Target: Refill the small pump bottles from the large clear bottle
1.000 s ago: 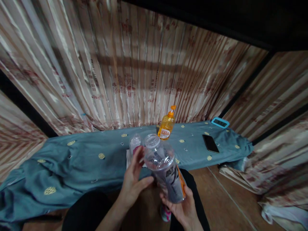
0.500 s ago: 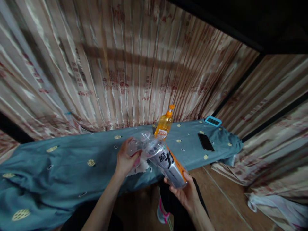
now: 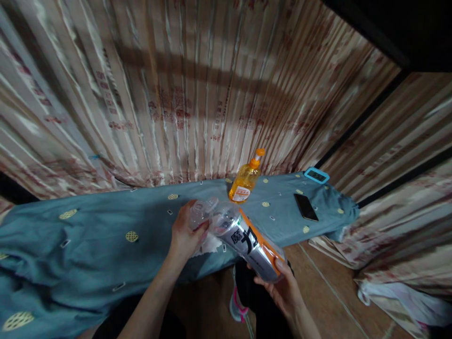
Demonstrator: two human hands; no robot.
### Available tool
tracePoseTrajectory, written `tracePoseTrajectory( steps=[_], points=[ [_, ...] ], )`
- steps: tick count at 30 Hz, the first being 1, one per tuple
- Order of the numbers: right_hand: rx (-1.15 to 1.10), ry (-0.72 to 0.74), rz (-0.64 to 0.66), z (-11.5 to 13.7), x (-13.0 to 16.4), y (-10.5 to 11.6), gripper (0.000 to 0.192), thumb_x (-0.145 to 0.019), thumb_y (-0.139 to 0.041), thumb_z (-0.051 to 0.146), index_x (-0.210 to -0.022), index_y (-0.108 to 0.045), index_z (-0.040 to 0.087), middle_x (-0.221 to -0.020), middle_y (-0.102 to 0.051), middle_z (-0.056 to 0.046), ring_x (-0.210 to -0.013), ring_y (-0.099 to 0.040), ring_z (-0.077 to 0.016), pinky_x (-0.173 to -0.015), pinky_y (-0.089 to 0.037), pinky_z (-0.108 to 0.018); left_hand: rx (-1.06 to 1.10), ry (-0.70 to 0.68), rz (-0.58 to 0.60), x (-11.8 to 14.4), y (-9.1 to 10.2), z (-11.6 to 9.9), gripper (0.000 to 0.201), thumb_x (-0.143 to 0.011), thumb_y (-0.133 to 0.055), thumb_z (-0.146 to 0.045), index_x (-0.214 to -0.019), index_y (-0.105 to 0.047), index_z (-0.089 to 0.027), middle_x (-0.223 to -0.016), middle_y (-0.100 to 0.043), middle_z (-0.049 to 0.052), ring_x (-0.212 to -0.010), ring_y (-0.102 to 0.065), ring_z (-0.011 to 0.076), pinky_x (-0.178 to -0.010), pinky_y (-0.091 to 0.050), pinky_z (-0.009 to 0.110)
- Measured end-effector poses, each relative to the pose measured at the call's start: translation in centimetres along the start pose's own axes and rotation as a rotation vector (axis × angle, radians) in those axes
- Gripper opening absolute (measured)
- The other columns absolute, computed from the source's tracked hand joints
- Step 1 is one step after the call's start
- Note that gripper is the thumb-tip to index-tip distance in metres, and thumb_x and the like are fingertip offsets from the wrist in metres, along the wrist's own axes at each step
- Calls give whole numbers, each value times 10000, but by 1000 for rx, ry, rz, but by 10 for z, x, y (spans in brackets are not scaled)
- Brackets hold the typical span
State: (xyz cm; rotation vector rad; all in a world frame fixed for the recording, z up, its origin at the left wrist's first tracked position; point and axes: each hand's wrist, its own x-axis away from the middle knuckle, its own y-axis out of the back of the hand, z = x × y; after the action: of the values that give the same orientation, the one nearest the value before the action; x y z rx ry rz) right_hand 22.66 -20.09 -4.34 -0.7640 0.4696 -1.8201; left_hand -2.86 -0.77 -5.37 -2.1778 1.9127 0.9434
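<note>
Lg bottle (image 3: 254,249), silver-orange label, is being held tilted over near edge of blue-green cloth (image 3: 106,245), base being gripped in R hand (image 3: 284,289), closed round it. Sm clear bottle (image 3: 199,213) is being clasped in L hand (image 3: 185,234) near lg bottle's neck; contact unclear. Pump bottle (image 3: 244,182) is being borne by cloth behind; phone (image 3: 305,207), blue-framed device (image 3: 317,175) farther R.

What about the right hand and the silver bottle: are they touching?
Touching. The head view shows the right hand gripping the silver bottle near its base, thumb over the orange side.
</note>
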Motion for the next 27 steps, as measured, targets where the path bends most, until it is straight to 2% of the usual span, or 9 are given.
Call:
tracePoseTrajectory(
  steps=[6,11,14,18,23,27],
  points=[
    [43,56,-42,5,7,9,446,-814,-1144,416,-1190,-968,251,-1146,-992,-117,-992,-948,-333,-708,-805,-358,2,-2,27,-2,-2,-2,581,-833,-884,-388,-1390,-767,-272,-1338,-866,84,-1283,-828,360,-1152,-684,513],
    [72,37,-30,7,9,7,490,-756,-1179,471,-1145,-981,250,-1082,-997,-116,-956,-957,-336,-683,-815,-363,-9,0,53,-1,-4,-4,659,-828,-875,-351,-1468,-731,-280,-1374,-843,94,-1314,-814,377,-1171,-677,547],
    [71,40,-30,8,12,5,468,-781,-1168,472,-1158,-975,273,-1095,-1000,-84,-968,-962,-316,-701,-819,-355,28,12,52,-2,-4,-9,693,-832,-871,-359,-1506,-720,-301,-1416,-842,90,-1340,-808,386,-1179,-672,589],
    [62,9,-26,10,16,4,470,-769,-1176,470,-1138,-973,259,-1109,-1002,-93,-984,-973,-346,-721,-829,-389,75,-13,54,-3,-3,-17,592,-864,-866,-440,-1432,-775,-297,-1373,-861,106,-1296,-826,402,-1143,-690,579],
    [19,-40,-18,7,21,2,436,-801,-1163,481,-1135,-980,267,-1102,-1004,-103,-935,-980,-328,-743,-816,-362,56,-76,56,-5,-1,-18,430,-971,-762,-516,-1315,-808,-262,-1223,-878,111,-1170,-853,380,-1048,-713,521],
    [-43,-60,10,5,30,-9,427,-816,-1154,501,-1137,-987,275,-1129,-999,-128,-962,-985,-346,-743,-818,-355,18,-74,34,-7,0,-16,384,-1025,-689,-540,-1267,-804,-264,-1211,-884,108,-1168,-859,368,-1069,-711,520]
  ],
)
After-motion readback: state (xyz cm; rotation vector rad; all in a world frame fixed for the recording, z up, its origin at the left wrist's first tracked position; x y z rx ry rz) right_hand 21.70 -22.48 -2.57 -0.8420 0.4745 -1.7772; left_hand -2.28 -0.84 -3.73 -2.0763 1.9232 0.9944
